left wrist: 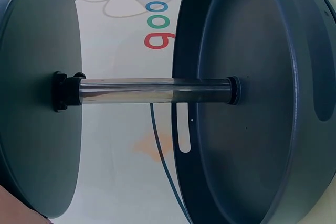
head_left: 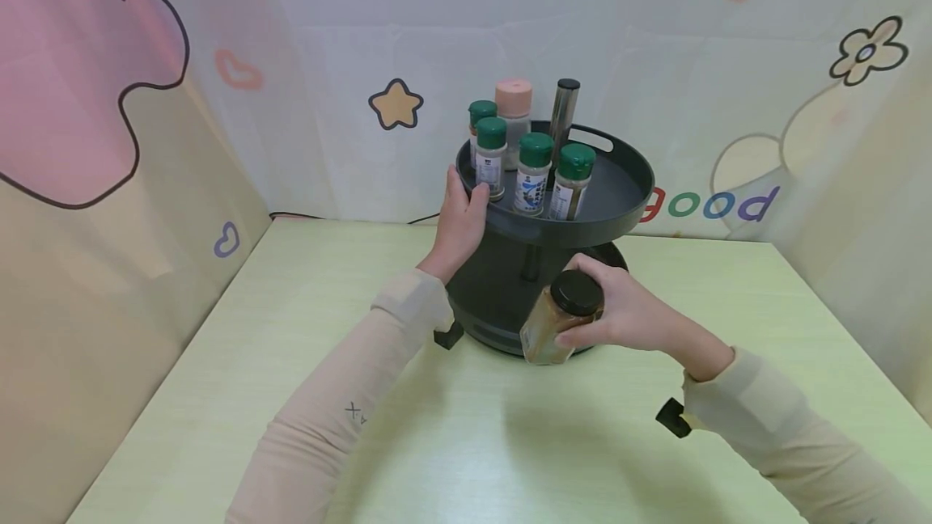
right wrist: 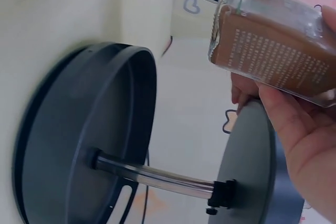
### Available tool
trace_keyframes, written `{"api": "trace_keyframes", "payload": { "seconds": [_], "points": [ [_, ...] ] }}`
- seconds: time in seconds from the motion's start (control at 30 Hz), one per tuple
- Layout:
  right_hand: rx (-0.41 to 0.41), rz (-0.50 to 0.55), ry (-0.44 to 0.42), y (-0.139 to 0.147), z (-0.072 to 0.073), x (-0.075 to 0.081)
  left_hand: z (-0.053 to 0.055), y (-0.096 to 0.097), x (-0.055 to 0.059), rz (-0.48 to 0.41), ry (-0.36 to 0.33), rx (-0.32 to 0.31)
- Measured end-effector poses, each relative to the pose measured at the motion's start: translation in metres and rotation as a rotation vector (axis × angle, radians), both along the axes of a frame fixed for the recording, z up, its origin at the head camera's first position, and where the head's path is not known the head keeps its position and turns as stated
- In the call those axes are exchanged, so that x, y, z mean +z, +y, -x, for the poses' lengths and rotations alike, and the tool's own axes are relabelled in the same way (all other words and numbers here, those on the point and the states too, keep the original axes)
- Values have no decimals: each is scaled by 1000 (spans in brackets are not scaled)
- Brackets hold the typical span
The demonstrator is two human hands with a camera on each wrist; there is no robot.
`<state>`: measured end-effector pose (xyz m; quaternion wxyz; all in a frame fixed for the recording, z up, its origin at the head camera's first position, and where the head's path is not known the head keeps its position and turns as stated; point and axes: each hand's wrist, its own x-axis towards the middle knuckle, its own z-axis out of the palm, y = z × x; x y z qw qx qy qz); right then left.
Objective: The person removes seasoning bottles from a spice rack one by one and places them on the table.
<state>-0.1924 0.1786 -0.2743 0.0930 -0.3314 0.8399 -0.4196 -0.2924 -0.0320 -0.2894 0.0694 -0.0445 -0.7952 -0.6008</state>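
A two-tier black round spice rack (head_left: pixel 564 231) stands on the table. My left hand (head_left: pixel 460 221) holds the rim of its upper tray at the left, thumb beside a green-capped shaker (head_left: pixel 491 156). Only a bit of that hand shows in the left wrist view's lower corner. My right hand (head_left: pixel 619 306) grips a spice jar (head_left: pixel 548 330) with a black lid, tilted, in front of the lower tray (left wrist: pixel 247 145). Brown powder fills much of the jar (right wrist: pixel 273 51), and small print covers its side in the right wrist view.
More green-capped shakers (head_left: pixel 533 176) and a pink-capped bottle (head_left: pixel 514 103) stand on the upper tray around the metal post (head_left: pixel 564 116). A patterned cloth (head_left: pixel 328 103) hangs behind the table (head_left: pixel 437 443). A dark cable (left wrist: pixel 163 156) runs behind the rack.
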Motion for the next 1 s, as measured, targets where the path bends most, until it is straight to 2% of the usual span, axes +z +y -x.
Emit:
{"api": "trace_keyframes", "payload": {
  "seconds": [0.53, 1.0],
  "points": [
    [23, -108, 2, -6, 4, -36, -1, 0, 0, 0, 1, 5],
    [-3, -157, 18, -15, 7, -63, -1, 0, -1, 5, -4, 6]
  ]
}}
